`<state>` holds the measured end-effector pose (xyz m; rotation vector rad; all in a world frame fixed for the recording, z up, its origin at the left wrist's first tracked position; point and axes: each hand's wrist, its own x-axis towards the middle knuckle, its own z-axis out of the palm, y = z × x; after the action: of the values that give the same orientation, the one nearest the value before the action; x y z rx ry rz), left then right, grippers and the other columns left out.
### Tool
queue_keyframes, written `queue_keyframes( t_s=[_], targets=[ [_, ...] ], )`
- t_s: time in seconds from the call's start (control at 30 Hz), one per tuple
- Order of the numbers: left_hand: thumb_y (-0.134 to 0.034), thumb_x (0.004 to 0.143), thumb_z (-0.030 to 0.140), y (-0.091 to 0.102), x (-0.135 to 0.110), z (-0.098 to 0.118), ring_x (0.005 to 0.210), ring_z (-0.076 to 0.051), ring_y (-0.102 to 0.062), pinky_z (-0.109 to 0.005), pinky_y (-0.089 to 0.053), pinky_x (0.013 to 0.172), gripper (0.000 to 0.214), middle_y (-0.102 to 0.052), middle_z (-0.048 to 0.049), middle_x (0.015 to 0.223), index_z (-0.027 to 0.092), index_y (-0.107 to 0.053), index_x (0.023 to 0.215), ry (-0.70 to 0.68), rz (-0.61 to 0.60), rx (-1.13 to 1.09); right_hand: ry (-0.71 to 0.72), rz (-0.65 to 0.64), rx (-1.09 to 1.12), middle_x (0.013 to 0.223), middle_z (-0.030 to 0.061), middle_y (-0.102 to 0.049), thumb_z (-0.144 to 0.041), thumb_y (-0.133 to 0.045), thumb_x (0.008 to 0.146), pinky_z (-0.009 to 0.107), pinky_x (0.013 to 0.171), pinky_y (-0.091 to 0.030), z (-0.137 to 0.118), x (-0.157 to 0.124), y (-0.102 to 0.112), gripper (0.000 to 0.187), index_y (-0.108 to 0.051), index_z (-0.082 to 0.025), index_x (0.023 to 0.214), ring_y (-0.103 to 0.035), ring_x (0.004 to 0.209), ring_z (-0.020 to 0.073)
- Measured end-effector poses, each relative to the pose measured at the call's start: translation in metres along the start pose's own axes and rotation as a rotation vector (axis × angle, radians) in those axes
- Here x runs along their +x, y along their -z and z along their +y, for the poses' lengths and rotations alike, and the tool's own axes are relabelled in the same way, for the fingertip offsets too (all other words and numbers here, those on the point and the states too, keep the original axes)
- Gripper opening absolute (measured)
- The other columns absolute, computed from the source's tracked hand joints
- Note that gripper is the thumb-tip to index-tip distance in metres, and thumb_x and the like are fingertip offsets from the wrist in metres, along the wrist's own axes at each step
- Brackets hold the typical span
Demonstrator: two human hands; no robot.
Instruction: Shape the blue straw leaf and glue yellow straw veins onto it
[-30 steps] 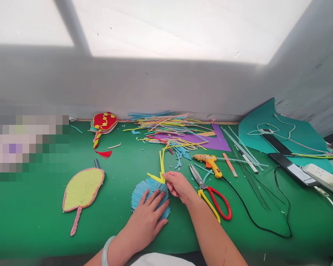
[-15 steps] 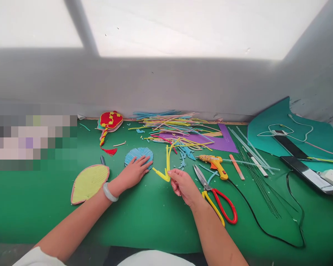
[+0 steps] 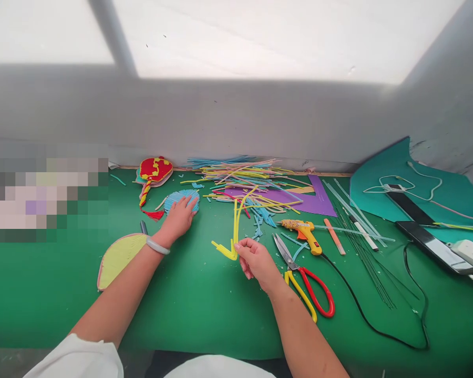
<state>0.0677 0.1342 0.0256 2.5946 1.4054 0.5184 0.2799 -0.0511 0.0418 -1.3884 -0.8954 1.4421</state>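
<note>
My left hand (image 3: 178,219) lies flat, fingers stretched, on a blue fan-shaped piece (image 3: 180,199) at the far left-centre of the green table (image 3: 205,299), beside the red and yellow fan with a tassel (image 3: 153,172). A pale bangle sits on that wrist. My right hand (image 3: 254,260) pinches a bent yellow strip (image 3: 232,242) that rises from the table toward the strip pile. Red and yellow scissors (image 3: 305,281) lie just right of my right hand.
A heap of coloured strips (image 3: 244,181) lies at the back on purple foam (image 3: 319,202). A yellow glue gun (image 3: 303,232) with a black cord, a yellow fan piece (image 3: 116,257), thin rods, teal foam (image 3: 378,184), a phone and a power strip (image 3: 471,255) are about.
My left hand has slid the blue fan piece away from the table's front, up and to the left, next to the red fan. My right hand stays on the yellow strip.
</note>
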Motion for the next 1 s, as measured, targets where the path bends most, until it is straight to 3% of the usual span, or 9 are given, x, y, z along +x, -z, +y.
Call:
queue_keyframes(
  t_s=[0.1, 0.13, 0.2, 0.27, 0.37, 0.53, 0.67, 1.0],
  targets=[
    [-0.030, 0.100, 0.042, 0.021, -0.023, 0.039, 0.128, -0.024, -0.052, -0.039, -0.042, 0.106, 0.050, -0.056, -0.0135, 0.140, 0.016, -0.047, 0.140, 0.043, 0.046, -0.131, 0.038, -0.022, -0.031, 0.042, -0.0110, -0.049, -0.054, -0.062, 0.077, 0.018, 0.032, -0.023, 0.001, -0.002, -0.001, 0.035, -0.050, -0.022, 0.078, -0.036, 0.030, 0.0050],
    [-0.034, 0.098, 0.049, 0.029, -0.033, 0.053, 0.118, -0.023, -0.059, -0.036, -0.046, 0.100, 0.050, -0.063, -0.0104, 0.131, 0.018, -0.055, 0.131, 0.113, -0.005, -0.333, 0.056, -0.032, -0.040, 0.043, -0.0110, -0.049, -0.054, -0.062, 0.078, 0.018, 0.033, -0.025, 0.001, -0.003, -0.001, 0.034, -0.050, -0.022, 0.079, -0.037, 0.031, 0.0051],
    [-0.041, 0.092, 0.061, 0.040, -0.051, 0.075, 0.107, -0.024, -0.064, -0.033, -0.049, 0.091, 0.052, -0.071, -0.0065, 0.115, 0.020, -0.066, 0.114, 0.201, -0.231, -0.622, 0.092, -0.051, -0.065, 0.044, -0.0112, -0.049, -0.053, -0.061, 0.080, 0.018, 0.034, -0.028, 0.003, -0.004, -0.003, 0.033, -0.050, -0.022, 0.080, -0.037, 0.032, 0.0054],
    [-0.045, 0.088, 0.064, 0.046, -0.065, 0.088, 0.101, -0.024, -0.064, -0.032, -0.049, 0.085, 0.053, -0.072, -0.0055, 0.108, 0.021, -0.069, 0.106, 0.228, -0.422, -0.740, 0.116, -0.059, -0.105, 0.045, -0.0112, -0.049, -0.052, -0.060, 0.082, 0.018, 0.035, -0.030, 0.004, -0.005, -0.005, 0.032, -0.051, -0.022, 0.080, -0.038, 0.032, 0.0057],
    [-0.051, 0.085, 0.065, 0.041, -0.076, 0.093, 0.090, -0.022, -0.062, -0.030, -0.047, 0.078, 0.052, -0.071, -0.0056, 0.098, 0.019, -0.069, 0.099, 0.239, -0.558, -0.811, 0.128, -0.058, -0.171, 0.045, -0.0110, -0.049, -0.050, -0.059, 0.083, 0.019, 0.037, -0.032, 0.005, -0.005, -0.007, 0.029, -0.052, -0.022, 0.081, -0.038, 0.034, 0.0062],
    [-0.059, 0.081, 0.059, 0.031, -0.079, 0.091, 0.073, -0.016, -0.057, -0.026, -0.041, 0.063, 0.043, -0.067, -0.0039, 0.085, 0.017, -0.066, 0.089, 0.277, -0.611, -0.890, 0.133, -0.042, -0.213, 0.046, -0.0107, -0.048, -0.049, -0.059, 0.085, 0.020, 0.038, -0.032, 0.009, -0.004, -0.008, 0.028, -0.054, -0.022, 0.084, -0.039, 0.035, 0.0070],
    [-0.062, 0.079, 0.054, 0.030, -0.080, 0.092, 0.054, -0.010, -0.040, -0.024, -0.026, 0.049, 0.037, -0.058, 0.0014, 0.071, 0.018, -0.063, 0.083, 0.334, -0.638, -0.885, 0.110, -0.041, -0.248, 0.047, -0.0103, -0.048, -0.048, -0.058, 0.086, 0.020, 0.039, -0.033, 0.011, -0.003, -0.009, 0.026, -0.054, -0.022, 0.084, -0.040, 0.036, 0.0075],
    [-0.062, 0.079, 0.050, 0.018, -0.082, 0.092, 0.062, -0.012, -0.040, -0.025, -0.030, 0.055, 0.033, -0.052, 0.0029, 0.069, 0.018, -0.057, 0.074, 0.289, -0.626, -0.935, 0.086, -0.062, -0.266, 0.046, -0.0100, -0.048, -0.050, -0.058, 0.085, 0.021, 0.041, -0.034, 0.009, -0.003, -0.012, 0.028, -0.055, -0.022, 0.085, -0.041, 0.036, 0.0081]
  ],
)
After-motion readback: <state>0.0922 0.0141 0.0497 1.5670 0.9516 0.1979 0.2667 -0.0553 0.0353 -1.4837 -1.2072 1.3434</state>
